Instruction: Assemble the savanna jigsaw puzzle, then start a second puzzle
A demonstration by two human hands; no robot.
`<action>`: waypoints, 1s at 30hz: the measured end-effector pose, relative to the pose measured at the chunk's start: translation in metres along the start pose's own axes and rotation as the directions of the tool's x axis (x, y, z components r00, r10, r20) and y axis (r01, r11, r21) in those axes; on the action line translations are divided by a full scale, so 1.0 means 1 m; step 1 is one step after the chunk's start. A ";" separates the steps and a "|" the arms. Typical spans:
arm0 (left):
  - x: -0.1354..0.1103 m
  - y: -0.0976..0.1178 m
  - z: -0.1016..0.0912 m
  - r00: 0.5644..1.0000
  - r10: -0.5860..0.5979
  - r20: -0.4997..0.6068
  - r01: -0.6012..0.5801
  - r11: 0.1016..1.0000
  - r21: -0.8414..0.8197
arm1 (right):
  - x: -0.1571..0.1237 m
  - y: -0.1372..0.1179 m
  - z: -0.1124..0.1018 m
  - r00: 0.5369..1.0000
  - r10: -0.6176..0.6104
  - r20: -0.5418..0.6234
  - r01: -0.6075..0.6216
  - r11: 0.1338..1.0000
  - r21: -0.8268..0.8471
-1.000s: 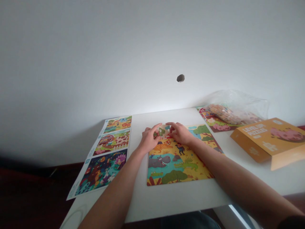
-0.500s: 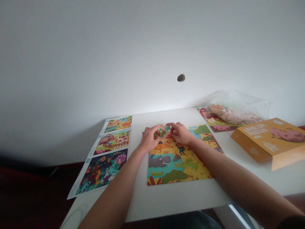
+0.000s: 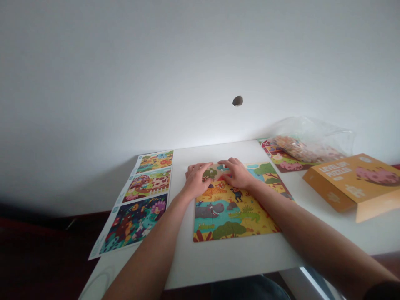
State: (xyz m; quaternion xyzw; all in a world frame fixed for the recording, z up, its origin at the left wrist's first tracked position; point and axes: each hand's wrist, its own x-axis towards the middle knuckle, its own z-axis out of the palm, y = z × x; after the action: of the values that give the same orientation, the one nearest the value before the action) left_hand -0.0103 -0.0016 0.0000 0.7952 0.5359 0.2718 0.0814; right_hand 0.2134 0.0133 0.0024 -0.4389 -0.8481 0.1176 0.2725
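Note:
A colourful jigsaw puzzle (image 3: 237,221) of animals, with a hippo and crocodiles, lies flat on the white table. At its far left corner, the curved fingers and thumb of my left hand (image 3: 196,180) grip around a puzzle piece with a green tree (image 3: 210,173). Just to the right, my right hand (image 3: 238,174) is curled over the puzzle's far edge, thumb and index finger on either side of a part with a blue cloud. My hands cover some of the puzzle's upper portion, and the fingertip contact is partly hidden.
A sheet with three printed pictures (image 3: 146,183) lies on the left. At the back right, a clear plastic bag of puzzle pieces (image 3: 296,148) rests on a farm picture (image 3: 289,166). An orange puzzle box (image 3: 353,179) stands at the right. The wall (image 3: 200,83) rises behind the table (image 3: 231,260).
The tree piece now sits flatter between my hands. My right index finger and thumb have spread slightly wider. Both hands stay at the puzzle's far edge.

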 end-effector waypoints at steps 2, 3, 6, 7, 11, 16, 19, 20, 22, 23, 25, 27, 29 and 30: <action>0.000 0.000 0.000 1.000 -0.025 0.010 0.025 0.999 0.037 | -0.001 0.001 0.001 1.000 0.010 0.004 -0.010 1.000 -0.017; 0.000 -0.001 0.001 0.999 -0.038 0.017 0.037 0.998 0.056 | -0.001 0.001 0.002 1.000 0.014 0.006 -0.014 1.000 -0.022; -0.001 -0.003 0.003 0.998 -0.061 0.033 0.057 0.993 0.100 | -0.001 0.002 0.004 1.000 0.018 0.014 -0.018 0.999 -0.038; -0.001 -0.004 0.004 0.997 -0.062 0.038 0.058 0.992 0.110 | -0.002 0.002 0.004 1.000 0.017 0.019 -0.016 0.999 -0.044; -0.002 -0.005 0.005 0.997 -0.059 0.049 0.053 0.992 0.118 | -0.002 0.000 0.003 0.999 0.008 0.042 -0.006 0.998 -0.062; -0.001 -0.002 0.002 0.997 -0.054 0.049 0.051 0.997 0.065 | -0.001 -0.002 0.002 0.999 0.001 0.053 0.002 0.998 -0.057; -0.001 0.000 0.000 0.999 -0.038 0.023 0.037 0.998 0.041 | -0.001 -0.001 0.002 0.999 -0.012 0.051 0.014 0.999 -0.041; 0.000 0.000 0.000 0.999 -0.029 0.015 0.029 0.999 0.030 | -0.001 -0.001 0.002 0.999 -0.015 0.046 0.017 0.999 -0.038; 0.001 -0.001 0.000 1.000 -0.009 0.007 0.009 1.000 0.012 | -0.001 0.000 0.003 0.999 -0.019 0.037 0.020 0.999 -0.035; 0.001 -0.001 0.000 1.000 0.002 0.007 -0.002 1.000 0.006 | 0.000 0.000 0.004 0.999 -0.021 0.035 0.022 0.999 -0.033; 0.002 -0.001 0.000 1.000 0.020 0.009 -0.020 1.000 0.001 | 0.000 0.001 0.005 0.999 -0.023 0.030 0.024 0.999 -0.029; 0.003 -0.002 0.001 0.999 0.028 0.014 -0.028 1.000 0.008 | 0.000 0.001 0.005 0.999 -0.025 0.032 0.026 0.999 -0.026; 0.003 -0.001 0.000 0.999 0.032 0.025 -0.033 0.999 0.027 | 0.000 0.001 0.005 0.999 -0.024 0.038 0.025 0.999 -0.029; 0.003 -0.001 0.000 0.999 0.029 0.032 -0.030 0.999 0.038 | 0.000 0.002 0.005 0.999 -0.023 0.040 0.024 0.999 -0.033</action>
State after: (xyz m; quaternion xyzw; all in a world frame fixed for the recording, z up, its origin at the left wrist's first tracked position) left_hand -0.0103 0.0018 0.0007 0.8085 0.5278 0.2504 0.0705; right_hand 0.2116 0.0142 -0.0027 -0.4310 -0.8604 0.1088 0.2494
